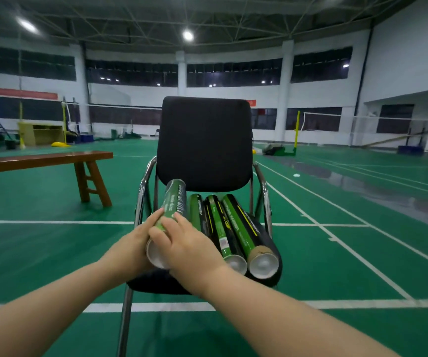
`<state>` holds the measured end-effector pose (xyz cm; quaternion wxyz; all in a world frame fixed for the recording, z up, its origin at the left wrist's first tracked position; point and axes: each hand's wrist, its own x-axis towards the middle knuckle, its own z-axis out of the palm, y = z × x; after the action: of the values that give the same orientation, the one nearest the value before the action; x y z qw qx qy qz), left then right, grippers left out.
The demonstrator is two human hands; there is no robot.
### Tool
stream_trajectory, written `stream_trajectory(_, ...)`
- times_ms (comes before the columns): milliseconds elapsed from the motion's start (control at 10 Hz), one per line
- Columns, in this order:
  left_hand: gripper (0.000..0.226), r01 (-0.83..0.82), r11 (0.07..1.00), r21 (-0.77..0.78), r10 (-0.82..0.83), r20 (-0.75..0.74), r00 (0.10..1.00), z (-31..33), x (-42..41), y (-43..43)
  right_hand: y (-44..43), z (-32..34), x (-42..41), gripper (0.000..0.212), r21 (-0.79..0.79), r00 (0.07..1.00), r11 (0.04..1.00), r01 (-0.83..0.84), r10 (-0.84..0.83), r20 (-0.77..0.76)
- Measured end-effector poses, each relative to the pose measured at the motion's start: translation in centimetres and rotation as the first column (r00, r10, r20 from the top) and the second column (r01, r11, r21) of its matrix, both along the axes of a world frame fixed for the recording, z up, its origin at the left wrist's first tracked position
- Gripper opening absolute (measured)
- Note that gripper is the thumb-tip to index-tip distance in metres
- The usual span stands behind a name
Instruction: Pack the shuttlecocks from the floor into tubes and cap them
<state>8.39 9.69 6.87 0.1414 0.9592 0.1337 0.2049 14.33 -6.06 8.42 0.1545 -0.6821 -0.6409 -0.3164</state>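
Our two bare forearms are reaching in from the near edge, and both hands are gripping one tube. Our left hand [131, 244] is curling round its left side while our right hand [187, 249] is wrapping over its top, thumb lying across the near end. This green shuttlecock tube [173, 202] is tilting up off the seat, its far end raised toward the backrest. We cannot tell whether its pale near end is capped or open.

Just beyond our hands, the black chair [205, 143] is carrying three more tubes lying side by side, near ends facing us: the left seat tube [196, 212], half hidden behind our right hand, the middle seat tube [219, 225] and the right seat tube [243, 228]. That is making four tubes in all, one in hand and three resting.

We are judging this as the tube-handling step, with filling not yet begun. No shuttlecock is showing plainly near us, so the next move is calling for taking the tube to wherever they are lying and making sure one end is open.

Farther off on the left, one wooden bench [43, 161] is standing on the green court. On the far right, one white speck [296, 175] is lying on the floor, too small to name.
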Motion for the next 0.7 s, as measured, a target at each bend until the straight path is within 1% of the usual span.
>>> stream_trajectory(100,0.091,0.042,0.996,-0.083,-0.043,-0.018,0.999,-2.7,1.7,1.0,1.5,-3.3,2.6,0.077,-0.040,0.997,0.999,0.032,-0.029,0.066)
stream_trajectory(200,0.088,0.061,0.982,-0.180,-0.058,0.019,0.998,-4.6,3.0,2.5,3.1,-5.5,4.3,0.050,0.025,0.987,0.995,0.094,-0.097,0.128)
stream_trajectory(300,0.095,0.102,0.991,-0.086,-0.107,-0.056,0.993,-5.9,4.1,4.0,4.8,-7.1,4.4,0.038,0.078,0.964,0.980,0.184,-0.195,0.178)
stream_trajectory(400,0.108,0.147,0.987,-0.067,-0.155,-0.135,0.979,-7.1,4.5,5.0,6.0,-9.0,4.7,0.040,0.111,0.942,0.962,0.250,-0.268,0.202)
stream_trajectory(500,0.089,0.089,0.974,-0.207,-0.111,-0.096,0.989,-7.3,4.3,5.2,6.2,-9.9,4.8,0.051,0.069,0.926,0.948,0.311,-0.318,0.202)
stream_trajectory(600,0.085,0.038,0.984,-0.172,-0.071,-0.189,0.979,-6.4,4.0,4.6,5.8,-9.8,4.0,0.042,0.065,0.948,0.948,0.311,-0.314,0.056)
stream_trajectory(700,0.070,-0.039,0.998,-0.045,0.024,-0.285,0.958,-4.3,4.2,4.2,6.6,-9.1,3.4,0.048,-0.061,0.940,0.947,0.314,-0.319,-0.118)
